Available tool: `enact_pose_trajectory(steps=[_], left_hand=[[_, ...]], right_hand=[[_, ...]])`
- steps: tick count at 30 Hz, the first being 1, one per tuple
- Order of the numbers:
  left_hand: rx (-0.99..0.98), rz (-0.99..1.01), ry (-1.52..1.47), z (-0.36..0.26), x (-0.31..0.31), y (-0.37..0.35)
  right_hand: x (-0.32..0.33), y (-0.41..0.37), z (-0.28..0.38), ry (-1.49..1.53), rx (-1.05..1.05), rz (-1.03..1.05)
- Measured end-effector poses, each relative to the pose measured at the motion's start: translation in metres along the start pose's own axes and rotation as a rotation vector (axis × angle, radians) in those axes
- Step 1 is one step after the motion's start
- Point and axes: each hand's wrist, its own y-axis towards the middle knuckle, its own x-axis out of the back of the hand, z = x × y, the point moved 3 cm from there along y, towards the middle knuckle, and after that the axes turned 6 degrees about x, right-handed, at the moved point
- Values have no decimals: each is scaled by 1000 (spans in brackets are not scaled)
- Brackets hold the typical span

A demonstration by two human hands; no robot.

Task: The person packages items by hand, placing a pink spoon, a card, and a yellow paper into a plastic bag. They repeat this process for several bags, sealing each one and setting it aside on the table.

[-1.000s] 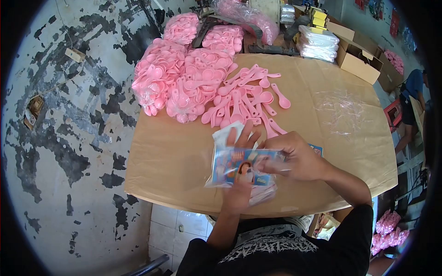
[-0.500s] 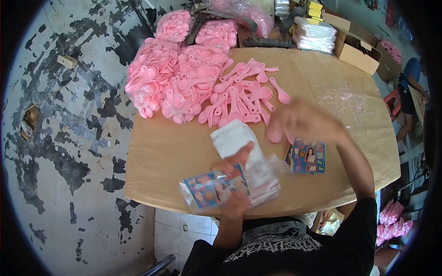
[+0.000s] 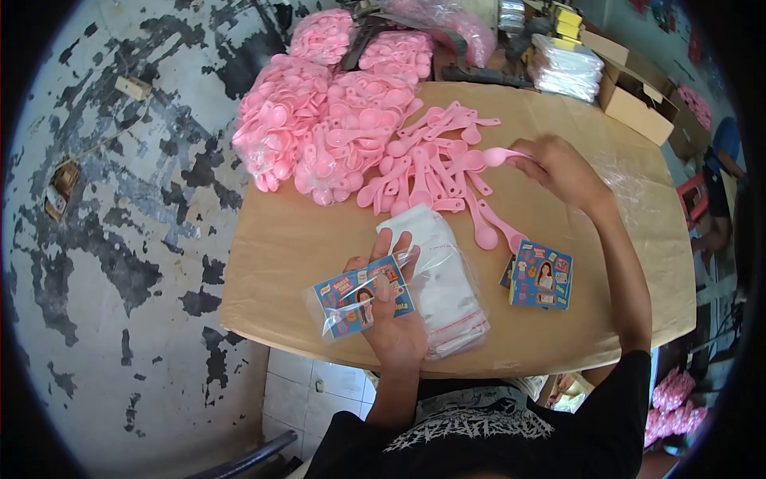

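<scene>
My left hand [image 3: 394,319] holds a clear plastic bag [image 3: 325,319] with a blue printed card [image 3: 359,303] in it, thumb on top and fingers behind. My right hand [image 3: 562,172] pinches a pink spoon [image 3: 498,156] by its handle, the bowl pointing left at the edge of a loose pile of pink spoons [image 3: 421,172]. Under and beside my left hand lies a stack of clear plastic bags [image 3: 447,291]. A stack of blue printed cards [image 3: 542,275] rests on the table below my right forearm, touched by the handle of a loose spoon.
Bulging clear bags of pink spoons [image 3: 351,120] stand at the table's back left. Brown paper covers the table [image 3: 295,263]. Stacked plastic packs [image 3: 565,68] and an open cardboard box [image 3: 634,104] sit at the back right. Another person [image 3: 722,184] is at the far right.
My right hand has moved up and away from the card stack and now has a spoon in it. My left hand has turned palm up, still holding the bagged card.
</scene>
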Motion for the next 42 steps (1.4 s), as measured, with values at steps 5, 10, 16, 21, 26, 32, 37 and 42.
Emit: enact_pose_trajectory(steps=[5,10,16,21,26,32,37,42], left_hand=[[2,-42,-126,0,9,1],[22,-42,-163,-1,9,0],[38,58,-143,4,1,-2],[81,88,-62,9,-7,-14],[339,80,-363,10,-29,-40],[67,161,516,-31,-16,9],[-33,840,1357,-39,-64,40],[98,956,1265,8,-97,52]], right_hand=[[-6,-28,56,46,526,-344],[8,-41,94,344,566,-18],[-4,-52,113,415,479,109],[-9,-58,129,558,489,36],[18,-74,125,480,448,-28],[71,-92,71,208,212,-360],[81,-84,79,-123,196,-538],[58,-74,89,-1,252,-572]])
